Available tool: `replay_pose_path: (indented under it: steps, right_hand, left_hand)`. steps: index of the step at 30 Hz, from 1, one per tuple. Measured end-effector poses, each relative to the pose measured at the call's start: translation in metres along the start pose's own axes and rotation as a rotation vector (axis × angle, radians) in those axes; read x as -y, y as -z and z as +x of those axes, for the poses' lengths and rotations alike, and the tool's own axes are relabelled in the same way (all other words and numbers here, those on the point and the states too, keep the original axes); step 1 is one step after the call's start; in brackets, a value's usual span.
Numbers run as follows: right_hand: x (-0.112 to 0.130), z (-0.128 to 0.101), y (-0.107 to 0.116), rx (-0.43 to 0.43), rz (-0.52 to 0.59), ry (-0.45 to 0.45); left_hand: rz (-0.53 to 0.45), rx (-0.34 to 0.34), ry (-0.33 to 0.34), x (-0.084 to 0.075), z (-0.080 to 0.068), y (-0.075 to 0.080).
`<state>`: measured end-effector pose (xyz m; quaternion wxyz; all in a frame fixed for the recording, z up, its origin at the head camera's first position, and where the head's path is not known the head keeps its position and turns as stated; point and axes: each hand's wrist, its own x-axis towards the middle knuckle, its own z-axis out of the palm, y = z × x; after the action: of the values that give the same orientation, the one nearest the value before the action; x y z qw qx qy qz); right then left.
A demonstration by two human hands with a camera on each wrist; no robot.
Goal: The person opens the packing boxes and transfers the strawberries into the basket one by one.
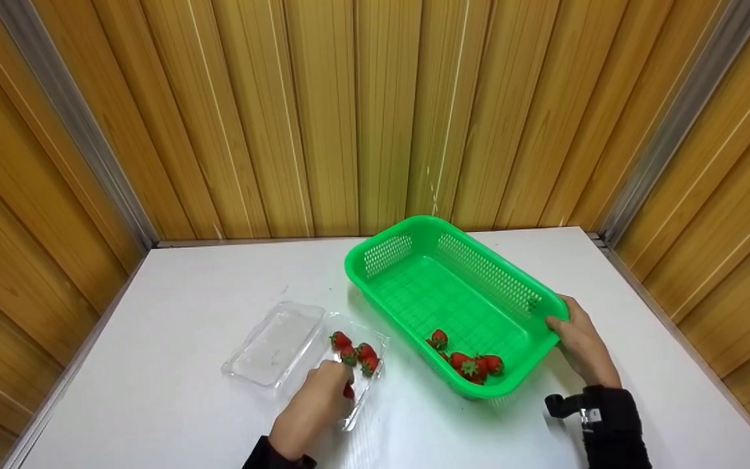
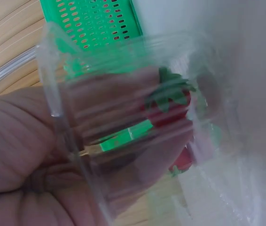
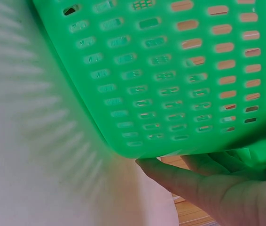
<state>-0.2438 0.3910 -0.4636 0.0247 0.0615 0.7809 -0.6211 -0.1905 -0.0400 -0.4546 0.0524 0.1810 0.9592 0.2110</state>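
My left hand [image 1: 316,400] reaches down into the clear plastic clamshell tray [image 1: 363,385]. Its thumb and fingers pinch a strawberry [image 2: 168,106], seen through the clear wall in the left wrist view. Several more strawberries [image 1: 367,352] lie in the tray's far half, just beyond the fingers. My right hand [image 1: 583,342] grips the near right end of a green plastic basket [image 1: 437,286], thumb over the rim and fingers beneath. A cluster of red strawberries [image 1: 472,368] with green leaves sits in the basket's near corner.
The clamshell's transparent lid [image 1: 277,345] lies folded open to the left of the tray. Everything stands on a white table [image 1: 173,345], with wood-look panel walls [image 1: 323,117] behind and at both sides. The basket stands angled, right of the tray.
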Motion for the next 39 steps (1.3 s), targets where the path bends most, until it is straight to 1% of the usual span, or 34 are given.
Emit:
replay_pose_path:
  steps: [8, 14, 16, 17, 22, 24, 27, 29, 33, 36, 39]
  right_hand:
    - [-0.002, 0.001, 0.001, 0.006, -0.014, 0.014]
    - [-0.002, 0.001, 0.001, 0.011, -0.002, 0.007]
    - [-0.002, 0.001, 0.001, 0.007, -0.007, 0.006]
    - [-0.002, 0.001, 0.001, 0.006, -0.008, 0.006]
    - [-0.001, 0.000, 0.001, 0.006, -0.014, 0.004]
    - [-0.001, 0.000, 0.001, 0.005, -0.017, 0.006]
    - [0.000, 0.000, 0.001, 0.002, -0.026, 0.005]
    - [0.000, 0.001, 0.002, 0.001, -0.030, 0.002]
    - [-0.001, 0.001, 0.001, 0.002, -0.025, -0.001]
    - [0.000, 0.000, 0.000, 0.003, -0.019, -0.002]
    - [0.000, 0.000, 0.000, 0.000, -0.020, -0.007]
  left_hand:
    - [0.035, -0.006, -0.001, 0.002, 0.001, 0.006]
    - [0.003, -0.007, 0.019, 0.003, 0.001, 0.011]
    - [-0.021, -0.019, 0.023, 0.003, 0.001, 0.013]
    - [-0.030, -0.035, 0.015, 0.003, 0.001, 0.014]
    - [-0.102, -0.150, -0.064, 0.003, 0.000, 0.019]
    - [-0.115, -0.195, -0.095, 0.002, -0.001, 0.022]
    - [-0.121, -0.254, -0.112, -0.002, -0.003, 0.026]
    - [-0.107, -0.300, -0.126, -0.004, -0.004, 0.028]
    - [-0.091, -0.389, -0.173, -0.005, -0.006, 0.029]
    - [-0.085, -0.432, -0.202, -0.005, -0.006, 0.029]
    - [-0.089, -0.442, -0.207, -0.005, -0.007, 0.031]
